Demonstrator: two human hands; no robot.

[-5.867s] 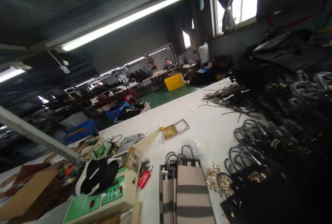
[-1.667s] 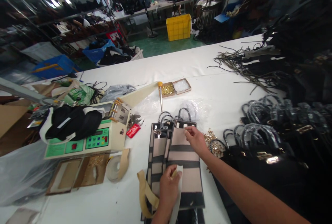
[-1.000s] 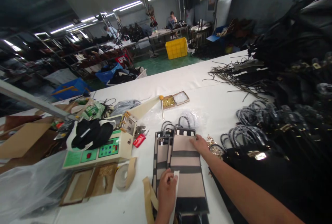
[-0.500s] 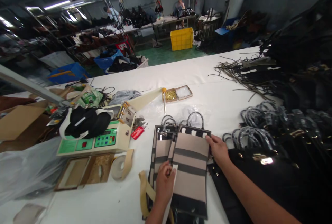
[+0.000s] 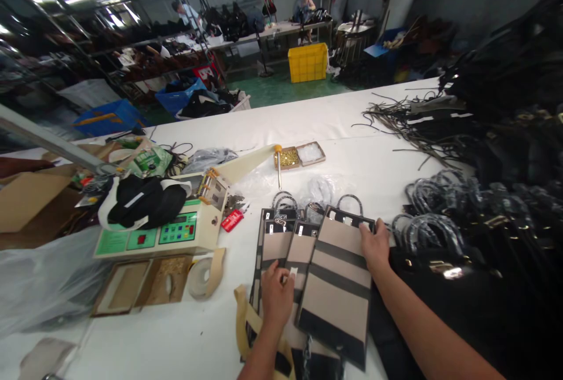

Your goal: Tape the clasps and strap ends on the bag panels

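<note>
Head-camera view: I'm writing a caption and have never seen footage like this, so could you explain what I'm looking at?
There is no robot here, just a person's two bare hands, seen from a camera worn on the head that looks forward and down. The right hand holds a striped bag by its upper right corner. The left hand pinches a pale strip above other striped bags. On the white table, a cream machine with green panels and a tape roll lie to the left; black bags are piled to the right.
</note>
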